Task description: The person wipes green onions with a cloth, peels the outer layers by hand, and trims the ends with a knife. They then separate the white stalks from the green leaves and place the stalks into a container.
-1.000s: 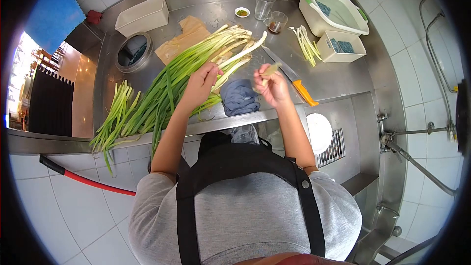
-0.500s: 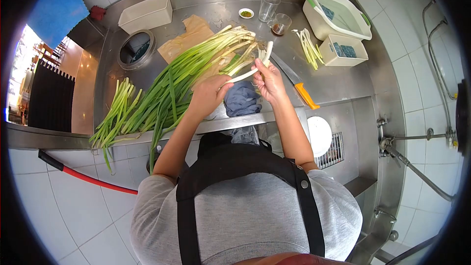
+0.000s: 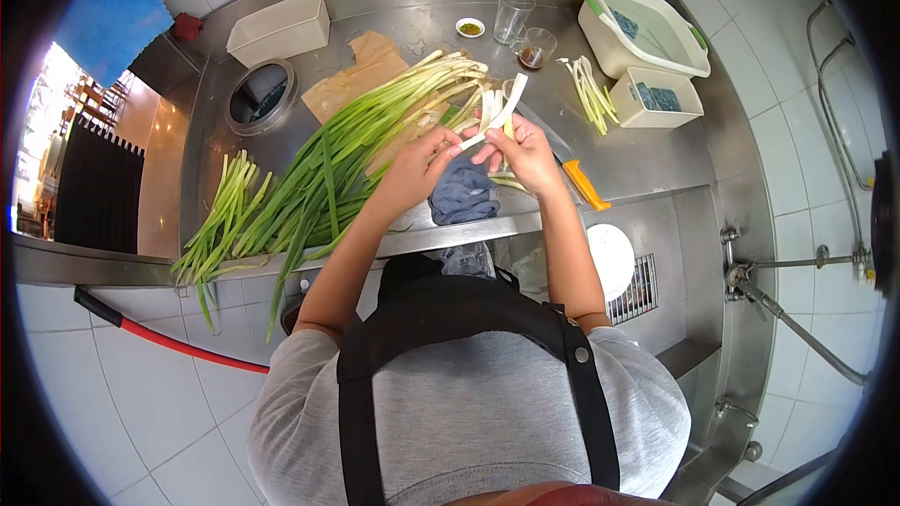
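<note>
My right hand is closed around the white end of a spring onion, whose tip points up and away. My left hand pinches a pale strip at the stalk's other side, close to my right fingertips. Just beyond my left hand, a large pile of spring onions spreads leftward over the steel counter, its green tops hanging over the front edge. Below the hands lies a crumpled blue-grey cloth. My right hand and forearm partly cover the knife, whose orange handle shows to the right.
A few trimmed stalks lie at the right, beside a small cream bin and a water-filled tub. Glasses, a sauce dish and brown paper are farther back. The sink holds a white plate.
The white stalk, earlier stretched between both hands, now shows as a flatter strip bent near my right fingers. My right hand has shifted slightly right and toward me, with more stalks showing under it.
</note>
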A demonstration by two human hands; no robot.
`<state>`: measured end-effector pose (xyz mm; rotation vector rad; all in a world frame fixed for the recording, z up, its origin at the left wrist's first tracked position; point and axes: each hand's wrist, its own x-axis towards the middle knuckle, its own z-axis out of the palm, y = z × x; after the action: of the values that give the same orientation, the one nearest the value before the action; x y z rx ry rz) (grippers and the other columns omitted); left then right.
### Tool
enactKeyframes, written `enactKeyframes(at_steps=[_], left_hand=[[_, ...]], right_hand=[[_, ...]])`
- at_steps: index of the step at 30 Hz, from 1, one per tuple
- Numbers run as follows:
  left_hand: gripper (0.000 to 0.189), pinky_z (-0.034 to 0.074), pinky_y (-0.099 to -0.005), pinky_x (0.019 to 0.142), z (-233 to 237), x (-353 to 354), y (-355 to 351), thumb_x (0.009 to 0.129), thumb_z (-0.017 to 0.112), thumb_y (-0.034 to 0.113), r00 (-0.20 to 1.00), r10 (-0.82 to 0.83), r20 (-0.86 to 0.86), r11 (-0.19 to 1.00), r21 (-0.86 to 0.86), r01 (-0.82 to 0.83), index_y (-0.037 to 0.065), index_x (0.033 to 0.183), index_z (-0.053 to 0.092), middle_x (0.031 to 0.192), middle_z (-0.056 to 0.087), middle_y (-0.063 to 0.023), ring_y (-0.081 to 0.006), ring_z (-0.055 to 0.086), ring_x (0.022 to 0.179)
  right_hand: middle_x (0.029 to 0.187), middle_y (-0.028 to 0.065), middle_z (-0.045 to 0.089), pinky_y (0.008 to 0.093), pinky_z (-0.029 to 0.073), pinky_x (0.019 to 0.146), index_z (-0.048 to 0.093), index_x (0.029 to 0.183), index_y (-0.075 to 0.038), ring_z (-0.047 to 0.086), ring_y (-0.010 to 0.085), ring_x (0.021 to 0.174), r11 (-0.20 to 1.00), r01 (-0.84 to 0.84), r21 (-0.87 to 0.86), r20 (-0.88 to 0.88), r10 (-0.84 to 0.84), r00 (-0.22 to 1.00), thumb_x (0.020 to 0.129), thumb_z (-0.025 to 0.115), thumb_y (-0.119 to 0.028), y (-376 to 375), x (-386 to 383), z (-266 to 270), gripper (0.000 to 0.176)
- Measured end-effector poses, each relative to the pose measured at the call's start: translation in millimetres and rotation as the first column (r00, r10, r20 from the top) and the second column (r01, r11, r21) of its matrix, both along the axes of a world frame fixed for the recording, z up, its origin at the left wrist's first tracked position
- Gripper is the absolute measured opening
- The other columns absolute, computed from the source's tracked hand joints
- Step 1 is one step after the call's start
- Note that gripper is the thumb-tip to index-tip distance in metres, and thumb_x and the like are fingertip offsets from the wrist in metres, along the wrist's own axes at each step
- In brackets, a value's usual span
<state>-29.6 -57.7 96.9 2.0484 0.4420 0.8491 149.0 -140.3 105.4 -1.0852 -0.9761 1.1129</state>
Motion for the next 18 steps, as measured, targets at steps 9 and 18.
enactKeyframes(at_steps=[9,18], left_hand=[[0.016,0.029,-0.0217,0.052,16,-3,-4,0.095,0.045,0.017,0.995,-0.056,-0.088,0.96,-0.277,0.03,0.003,0.092,0.054,0.063,0.039,0.0039,-0.0049,0.034,0.058],[0.021,0.034,-0.0255,0.053,29,-26,2,0.094,0.046,0.019,0.991,-0.033,-0.126,0.939,-0.343,-0.012,0.001,0.092,0.056,0.063,0.044,-0.0002,-0.0082,0.038,0.057]], right_hand=[[0.077,0.0084,0.063,0.0219,0.043,0.044,0.052,0.101,0.001,0.058,0.0123,0.054,0.998,0.062,0.003,0.022,-0.062,0.998,0.093,0.047,-0.009,-5,13,-2,0.014],[0.067,0.005,0.057,0.0202,0.033,0.04,0.051,0.095,-0.003,0.046,0.0072,0.046,0.824,0.555,0.11,-0.095,-0.547,0.831,0.095,0.042,-0.01,1,52,7,0.012]])
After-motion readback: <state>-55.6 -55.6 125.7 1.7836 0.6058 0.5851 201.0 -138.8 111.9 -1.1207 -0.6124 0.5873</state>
